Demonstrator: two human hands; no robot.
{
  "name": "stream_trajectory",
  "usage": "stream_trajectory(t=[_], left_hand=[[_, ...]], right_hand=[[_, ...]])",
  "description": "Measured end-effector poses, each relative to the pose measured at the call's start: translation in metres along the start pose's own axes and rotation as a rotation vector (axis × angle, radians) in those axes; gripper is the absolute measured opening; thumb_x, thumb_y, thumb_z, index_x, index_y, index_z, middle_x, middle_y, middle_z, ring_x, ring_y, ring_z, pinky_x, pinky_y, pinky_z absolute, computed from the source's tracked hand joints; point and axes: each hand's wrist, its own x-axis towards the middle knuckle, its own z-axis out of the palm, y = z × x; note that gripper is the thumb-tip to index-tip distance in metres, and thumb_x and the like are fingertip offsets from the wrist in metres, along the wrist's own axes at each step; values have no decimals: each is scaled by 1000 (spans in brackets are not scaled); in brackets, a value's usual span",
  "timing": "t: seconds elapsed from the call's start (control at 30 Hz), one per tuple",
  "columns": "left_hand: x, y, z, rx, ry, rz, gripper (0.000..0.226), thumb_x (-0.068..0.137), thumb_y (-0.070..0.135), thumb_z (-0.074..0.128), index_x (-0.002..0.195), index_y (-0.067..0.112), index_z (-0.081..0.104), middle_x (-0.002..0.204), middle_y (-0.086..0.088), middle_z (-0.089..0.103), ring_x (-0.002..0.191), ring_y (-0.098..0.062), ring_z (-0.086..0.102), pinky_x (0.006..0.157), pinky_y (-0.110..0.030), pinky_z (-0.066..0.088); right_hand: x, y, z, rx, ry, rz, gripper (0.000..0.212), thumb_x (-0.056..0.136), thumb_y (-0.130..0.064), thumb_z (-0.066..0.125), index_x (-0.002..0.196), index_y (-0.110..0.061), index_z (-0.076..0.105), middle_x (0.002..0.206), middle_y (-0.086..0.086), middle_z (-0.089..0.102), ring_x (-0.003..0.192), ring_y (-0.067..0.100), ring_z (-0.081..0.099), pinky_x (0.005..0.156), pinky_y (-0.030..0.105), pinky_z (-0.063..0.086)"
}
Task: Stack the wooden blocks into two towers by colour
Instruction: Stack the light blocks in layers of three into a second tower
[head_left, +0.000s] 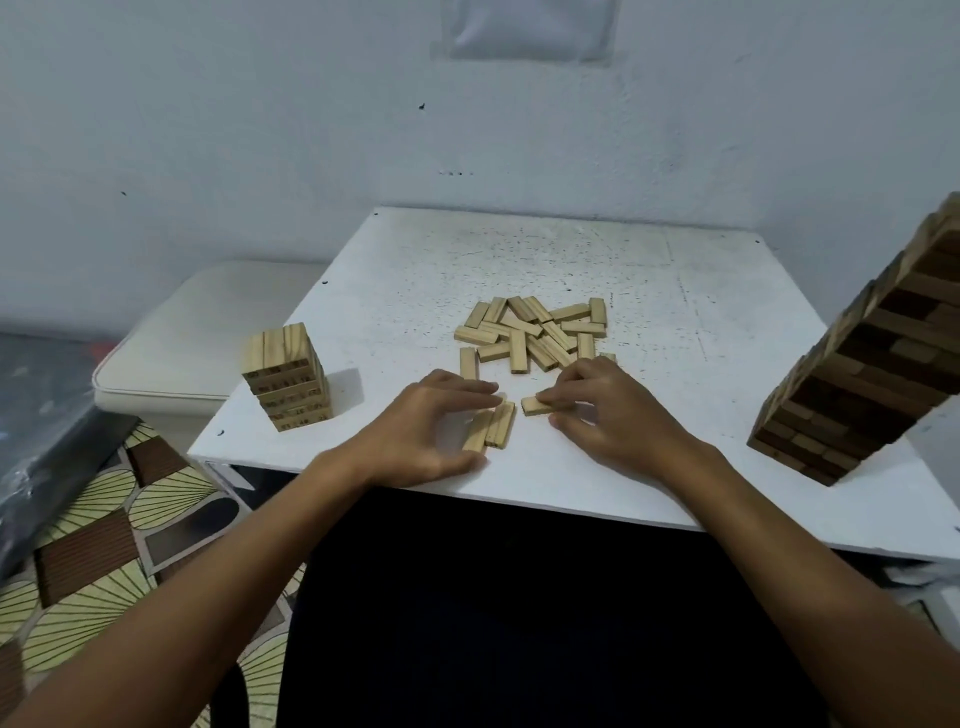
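Observation:
A short tower of light wooden blocks (288, 382) stands at the table's left. A tall tower of dark brown blocks (872, 358) rises at the right edge. Several loose light blocks (535, 332) lie in a pile at mid-table. Just in front of the pile, my left hand (431, 423) curls round two light blocks (491, 428) lying side by side. My right hand (608, 405) pinches one light block (535, 405) lying flat on the table, a little to the right of that pair.
The white table (649, 291) stands against a pale wall. A cream cushioned seat (208, 327) sits to its left, with a patterned floor mat (104, 525) below. The table's near edge runs just under my wrists.

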Motion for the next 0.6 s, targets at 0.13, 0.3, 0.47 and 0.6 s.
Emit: stream_trajectory(t=[0.13,0.3,0.47,0.6], left_hand=[[9,2,0,-38,1,-38,66,69,40,84,129,24,62,128,6,62,117,-4,54,97,-17,41],[12,8,5,-43,24,-70,64,69,34,86,127,27,62,120,11,62,106,2,53,87,-6,35],[10,10,10,-113,74,-78,59,65,27,89,120,24,66,117,12,65,106,4,55,85,-3,34],[9,11,11,-51,98,-67,64,63,44,84,121,28,64,111,22,58,106,-3,52,91,-14,39]], right_hand=[[-5,-11,2,24,-18,3,28,89,-27,67,116,-20,71,86,-9,54,86,7,50,76,36,49],[-8,-26,2,140,-103,38,31,86,-27,70,114,-17,71,86,-9,58,90,9,55,82,33,48],[-7,-22,-3,223,-132,65,38,80,-25,76,117,-28,69,109,-12,58,104,2,51,83,18,40],[-4,-18,-6,226,-166,106,46,75,-27,80,120,-29,67,121,-18,58,120,6,45,99,32,41]])
